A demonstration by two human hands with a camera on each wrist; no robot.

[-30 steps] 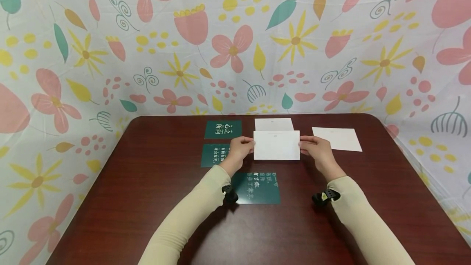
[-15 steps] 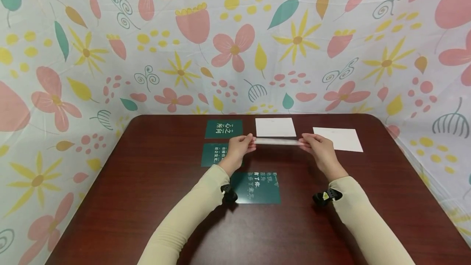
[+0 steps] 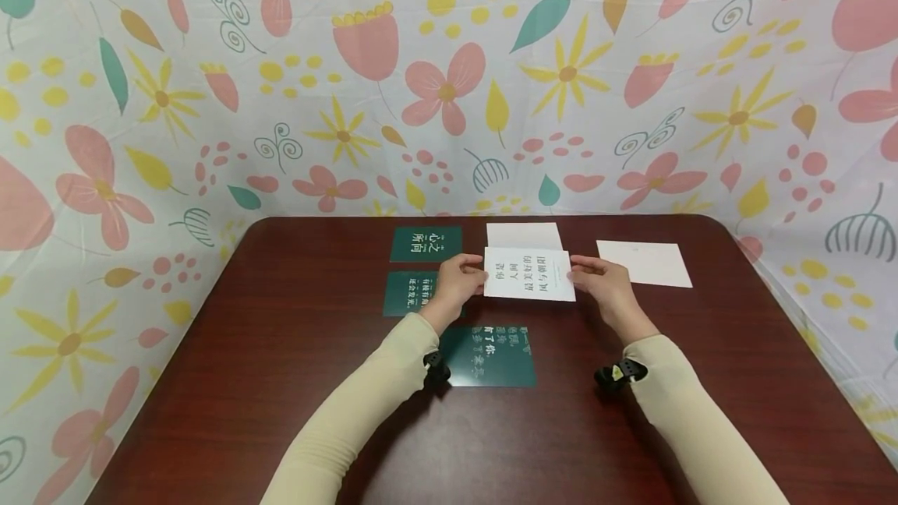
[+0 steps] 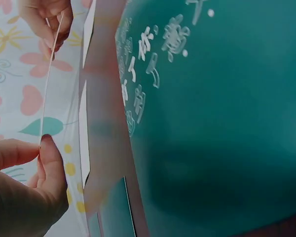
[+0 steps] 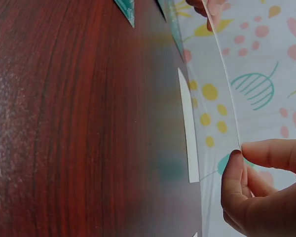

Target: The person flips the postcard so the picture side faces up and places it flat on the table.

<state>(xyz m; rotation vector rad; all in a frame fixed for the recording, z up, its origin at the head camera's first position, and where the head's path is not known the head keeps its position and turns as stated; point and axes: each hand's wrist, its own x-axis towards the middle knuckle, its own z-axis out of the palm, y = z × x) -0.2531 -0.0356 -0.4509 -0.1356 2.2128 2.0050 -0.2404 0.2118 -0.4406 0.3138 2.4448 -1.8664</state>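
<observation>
A white card [image 3: 529, 275] with dark printed characters is held level between both hands above the far middle of the table. My left hand [image 3: 459, 285] pinches its left edge between thumb and fingers, and my right hand [image 3: 609, 291] pinches the right edge. Both wrist views show the card edge-on as a thin line, with the left hand [image 4: 32, 182] and the right hand [image 5: 266, 182] gripping its ends. Behind it, partly covered in the head view, lies a blank-looking white card [image 3: 522, 234]. Another white card [image 3: 648, 263] rests beyond the right hand.
On the left lie a green card [image 3: 426, 245] with white characters and a second green card [image 3: 403, 294] partly behind the left hand. A larger-looking green card [image 3: 494, 357] lies nearer, beside the left wrist. The brown table [image 3: 281, 380] meets a flowered cloth [image 3: 449, 162] at the back.
The held card has been turned over between the hands: its nearly blank side faced the camera, then it showed edge-on, and now the printed side shows. Both hands stay in about the same place.
</observation>
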